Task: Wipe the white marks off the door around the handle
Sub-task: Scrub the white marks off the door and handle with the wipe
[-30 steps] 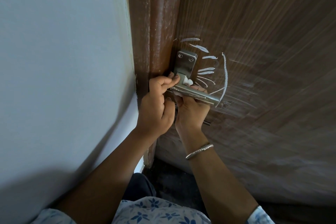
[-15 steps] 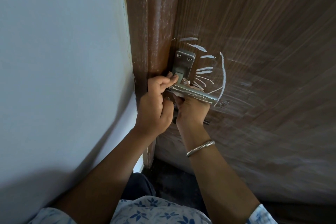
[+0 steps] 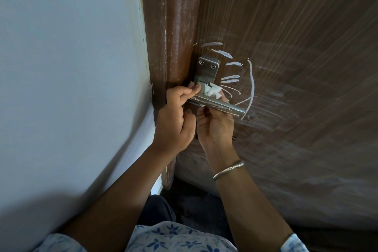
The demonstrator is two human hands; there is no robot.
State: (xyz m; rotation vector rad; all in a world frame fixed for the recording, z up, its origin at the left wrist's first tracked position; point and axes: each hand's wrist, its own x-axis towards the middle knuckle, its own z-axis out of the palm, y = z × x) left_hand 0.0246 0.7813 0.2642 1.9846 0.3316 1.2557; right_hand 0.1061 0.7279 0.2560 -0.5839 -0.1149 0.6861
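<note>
Crowding handle [image 3: 219, 104], both hands, white wad [image 3: 212, 89], marks [image 3: 251, 86] beside

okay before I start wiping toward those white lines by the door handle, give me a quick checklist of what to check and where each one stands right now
1. Wiping material in hand: ok. A crumpled white tissue is pinched at the right hand, just above the lever.
2. Left hand steadying: ok. Its fingertips rest at the inner end of the door handle.
3. Marks still to clean: not ok. Short white strokes and the long white arc remain on the door, right of the handle plate.
4. Path to the marks: ok. Nothing lies between tissue and strokes.
5. Tissue damp or dry: cannot tell.
6. Marks hidden behind the lever and hands: cannot tell.
</note>
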